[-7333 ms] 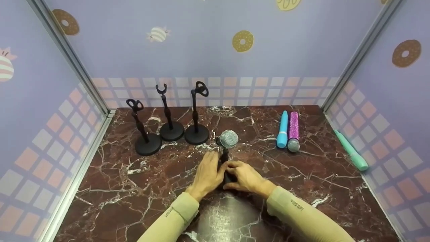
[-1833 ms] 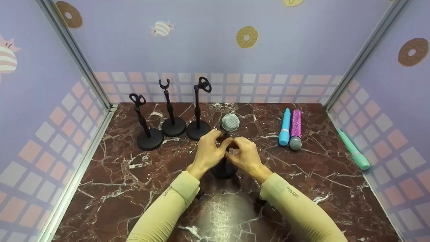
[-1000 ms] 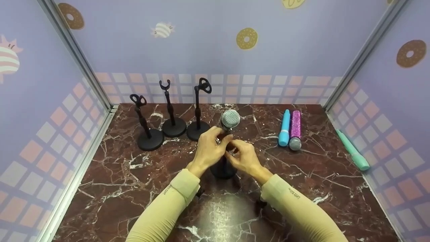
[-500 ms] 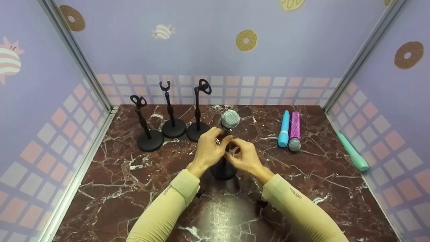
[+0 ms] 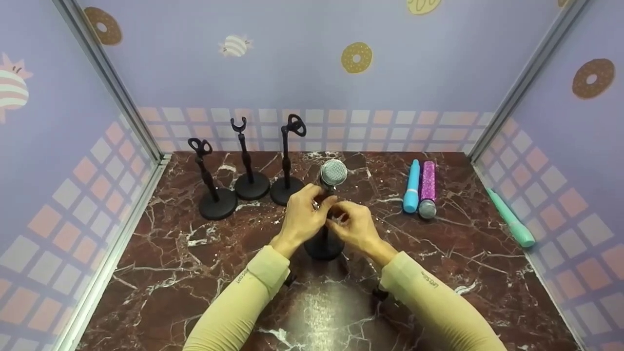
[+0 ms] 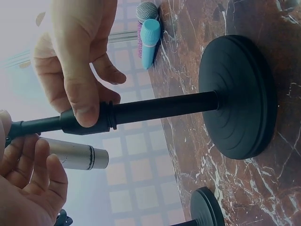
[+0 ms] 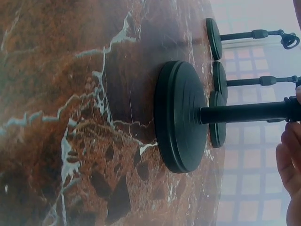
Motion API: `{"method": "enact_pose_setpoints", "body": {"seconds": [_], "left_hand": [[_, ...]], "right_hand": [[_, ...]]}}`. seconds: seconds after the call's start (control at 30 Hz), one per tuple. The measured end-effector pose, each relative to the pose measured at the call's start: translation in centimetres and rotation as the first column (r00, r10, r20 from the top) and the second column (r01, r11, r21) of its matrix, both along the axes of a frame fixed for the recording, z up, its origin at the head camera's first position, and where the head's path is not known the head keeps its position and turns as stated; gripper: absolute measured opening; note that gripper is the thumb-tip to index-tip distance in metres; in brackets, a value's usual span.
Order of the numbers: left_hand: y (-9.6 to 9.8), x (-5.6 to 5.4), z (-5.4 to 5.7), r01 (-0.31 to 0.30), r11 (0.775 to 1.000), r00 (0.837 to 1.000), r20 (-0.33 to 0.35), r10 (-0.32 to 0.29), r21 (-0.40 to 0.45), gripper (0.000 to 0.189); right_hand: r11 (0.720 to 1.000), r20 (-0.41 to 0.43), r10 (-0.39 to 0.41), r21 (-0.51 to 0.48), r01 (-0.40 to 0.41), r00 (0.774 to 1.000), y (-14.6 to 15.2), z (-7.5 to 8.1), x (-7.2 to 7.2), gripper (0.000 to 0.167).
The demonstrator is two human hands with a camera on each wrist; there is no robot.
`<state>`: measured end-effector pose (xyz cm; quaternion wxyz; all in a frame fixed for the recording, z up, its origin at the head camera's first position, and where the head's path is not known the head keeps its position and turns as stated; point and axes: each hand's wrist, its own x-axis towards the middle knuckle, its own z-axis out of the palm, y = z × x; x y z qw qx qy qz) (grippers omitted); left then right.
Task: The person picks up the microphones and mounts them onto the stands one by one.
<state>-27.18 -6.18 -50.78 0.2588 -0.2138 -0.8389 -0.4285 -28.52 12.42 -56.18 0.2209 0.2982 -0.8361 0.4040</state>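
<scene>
A black desktop microphone stand (image 5: 323, 247) rests upright on its round base at the middle of the table. In its top sits a microphone with a silver mesh head (image 5: 334, 173); its silver-grey body (image 6: 77, 155) shows in the left wrist view. My left hand (image 5: 303, 217) holds the thin upper tube just below the microphone, fingers curled around it. Lower down, my right hand (image 5: 357, 226) pinches the collar (image 6: 69, 123) of the pole between thumb and fingers. In the head view both hands cover most of the pole.
Three black microphone stands (image 5: 218, 204) without microphones are grouped at the back left. At the right lie a blue microphone (image 5: 412, 187) and a glittery purple microphone (image 5: 428, 180) side by side. A mint-green microphone (image 5: 512, 219) leans along the right wall. Patterned walls surround the marble-look table (image 5: 195, 292).
Compared with 7.3 seconds ago, both hands have moved up the pole from near the base, and the microphone's head stands higher. Over the last second, the hands have barely moved.
</scene>
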Motion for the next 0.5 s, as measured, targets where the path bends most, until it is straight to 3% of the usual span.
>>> {"method": "enact_pose_setpoints", "body": {"seconds": [0.27, 0.37, 0.5], "left_hand": [[0.06, 0.04, 0.00, 0.000, 1.000, 1.000, 0.002, 0.000, 0.006, 0.027], [0.12, 0.01, 0.01, 0.003, 1.000, 1.000, -0.004, -0.003, 0.001, 0.027], [0.07, 0.01, -0.04, 0.000, 1.000, 1.000, -0.007, 0.000, 0.000, 0.026]], "right_hand": [[0.991, -0.061, -0.106, 0.074, 0.110, 0.992, -0.10, 0.27, 0.06, 0.029], [0.994, -0.082, -0.086, 0.060, 0.091, 0.993, 0.08, 0.11, 0.01, 0.029], [0.999, -0.084, 0.003, 0.050, 0.001, 0.996, 0.30, 0.00, -0.05, 0.026]]}}
